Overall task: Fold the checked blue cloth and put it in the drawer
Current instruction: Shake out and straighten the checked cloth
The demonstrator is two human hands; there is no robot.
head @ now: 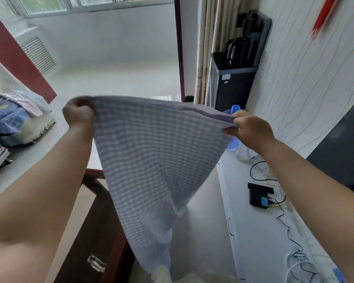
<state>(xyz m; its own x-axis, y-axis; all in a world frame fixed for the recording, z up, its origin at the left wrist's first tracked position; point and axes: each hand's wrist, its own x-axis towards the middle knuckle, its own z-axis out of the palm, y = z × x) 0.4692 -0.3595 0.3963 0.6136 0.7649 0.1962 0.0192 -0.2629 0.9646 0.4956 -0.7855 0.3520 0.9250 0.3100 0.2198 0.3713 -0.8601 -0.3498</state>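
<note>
Left hand (79, 115) fisted on one top corner of checked blue cloth (151, 160); right hand (251, 129) pinches the other; cloth hangs spread.

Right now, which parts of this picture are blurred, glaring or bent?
Head view: the checked blue cloth is smeared by motion blur; so is the red hanging at upper right; the window is overexposed; the wide lens bends the door frame.

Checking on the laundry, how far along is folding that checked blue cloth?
Nothing folded yet. The left hand and right hand grip the top corners of the checked blue cloth, which hangs open in the air. Folding and putting it in a drawer remain.
</note>
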